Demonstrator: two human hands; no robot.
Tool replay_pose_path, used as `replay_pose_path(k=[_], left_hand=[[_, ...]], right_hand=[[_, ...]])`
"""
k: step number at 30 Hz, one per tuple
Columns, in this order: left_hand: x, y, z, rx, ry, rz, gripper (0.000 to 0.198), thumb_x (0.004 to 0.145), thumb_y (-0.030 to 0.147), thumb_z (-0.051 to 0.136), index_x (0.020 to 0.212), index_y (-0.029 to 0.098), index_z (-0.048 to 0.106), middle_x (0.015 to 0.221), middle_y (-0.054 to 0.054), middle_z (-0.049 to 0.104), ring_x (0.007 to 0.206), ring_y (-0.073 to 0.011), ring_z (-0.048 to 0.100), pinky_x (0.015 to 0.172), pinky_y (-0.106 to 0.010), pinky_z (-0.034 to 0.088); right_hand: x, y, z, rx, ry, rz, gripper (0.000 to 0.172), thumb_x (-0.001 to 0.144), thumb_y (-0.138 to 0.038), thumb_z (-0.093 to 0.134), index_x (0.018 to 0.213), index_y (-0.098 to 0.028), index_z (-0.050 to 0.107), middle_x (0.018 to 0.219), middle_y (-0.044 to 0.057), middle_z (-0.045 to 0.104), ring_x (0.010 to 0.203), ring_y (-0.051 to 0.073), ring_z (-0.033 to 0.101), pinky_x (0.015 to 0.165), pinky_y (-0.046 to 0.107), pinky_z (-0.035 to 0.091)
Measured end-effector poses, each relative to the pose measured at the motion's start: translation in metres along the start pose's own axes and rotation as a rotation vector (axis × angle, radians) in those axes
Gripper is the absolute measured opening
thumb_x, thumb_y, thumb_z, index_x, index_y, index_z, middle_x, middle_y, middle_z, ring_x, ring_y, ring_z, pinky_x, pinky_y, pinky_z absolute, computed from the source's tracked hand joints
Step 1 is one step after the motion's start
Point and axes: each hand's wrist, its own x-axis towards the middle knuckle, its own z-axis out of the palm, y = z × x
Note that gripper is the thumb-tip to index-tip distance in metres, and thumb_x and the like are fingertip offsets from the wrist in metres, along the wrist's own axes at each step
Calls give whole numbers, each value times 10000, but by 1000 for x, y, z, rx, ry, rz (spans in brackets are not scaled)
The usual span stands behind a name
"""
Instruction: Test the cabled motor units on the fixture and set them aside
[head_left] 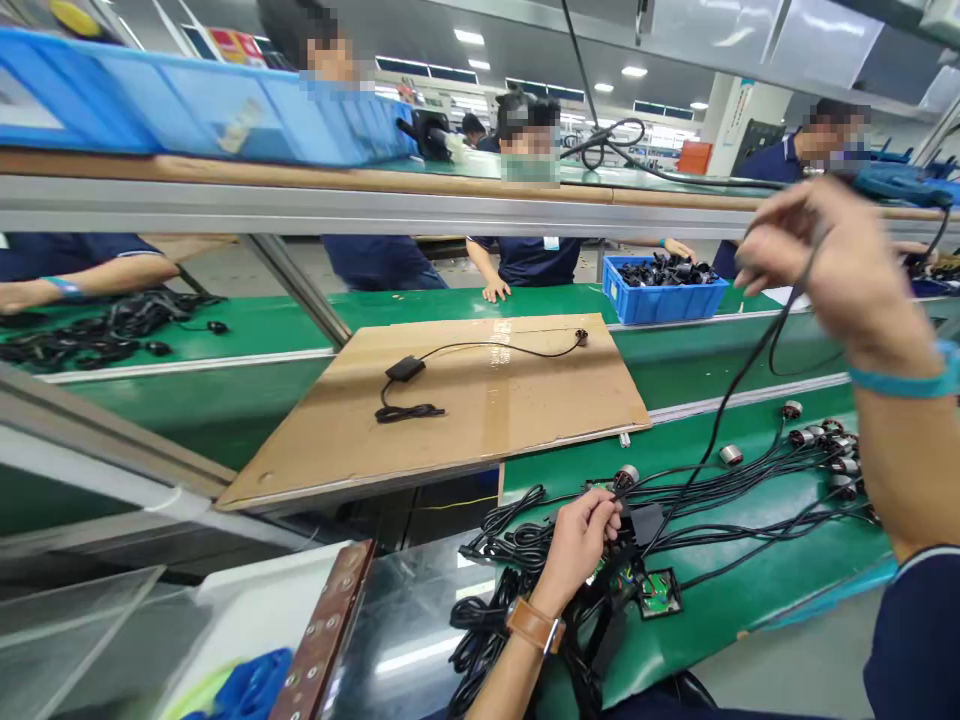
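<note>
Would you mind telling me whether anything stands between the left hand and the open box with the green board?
Yes: some coloured wires lie between the left hand and the open box, just left of it.

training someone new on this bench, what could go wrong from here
The thin black cable leading down from the raised, blurred right hand crosses other long black cables on the bench, so it could snag and tangle them. The green circuit board lies exposed in its open square black case near the cables, so a tug might scratch or shift it.
</note>
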Motion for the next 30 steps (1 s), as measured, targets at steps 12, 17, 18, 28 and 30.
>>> replay_pose_path(k=[12,17,18,28,30], left_hand=[[14,25,2,-74,-82,13,451,849,618,602,772,189,485,706,59,388,649,-100,327,613,-248,288],[39,25,4,-133,130,-25,392,887,585,548,811,209,471,639,90,327,554,-85,252,536,-241,227],[44,23,4,-134,179,-30,375,895,571,540,813,212,467,631,93,318,546,-86,254,532,-240,231],[-23,-35,37,881,359,427,303,933,198,498,1209,210,623,1197,-147,681,1130,-296,633,970,-467,544],[-42,-63,49,1125,255,345,310,844,214,654,1151,183,685,1096,-148,734,960,-321,691,802,-446,605]], right_hand=[[-168,175,149,-136,-681,612,442,654,-214,787,1070,-121,671,937,91,738,853,225,679,763,297,525],[-232,137,112,-209,209,197,178,900,-243,522,971,-193,677,825,59,701,816,200,671,799,328,543],[-248,130,113,-175,282,36,188,914,-212,483,946,-200,669,795,48,685,777,183,662,774,312,546],[-266,187,188,-899,-349,385,485,888,-274,487,1330,-113,606,1229,269,624,1155,403,604,932,522,528],[-262,206,184,-914,-448,405,466,852,-215,510,1288,-104,631,1115,274,654,1036,402,645,882,526,527]])
